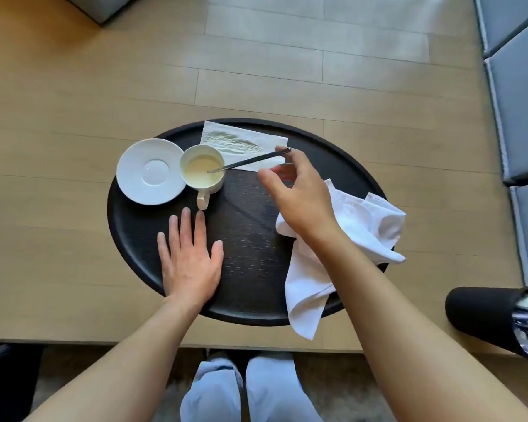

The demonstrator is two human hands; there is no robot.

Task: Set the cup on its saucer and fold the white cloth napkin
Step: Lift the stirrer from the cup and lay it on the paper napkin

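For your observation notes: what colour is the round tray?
Black, with faint wood grain: tray, clearest in the head view.

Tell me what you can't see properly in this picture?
All in the head view:
- White cloth napkin: its middle is hidden under the right hand and forearm.
- Black object at the right edge: cut off, so unidentifiable.
- Spoon: bowl sunk in the cup, hidden by the drink.
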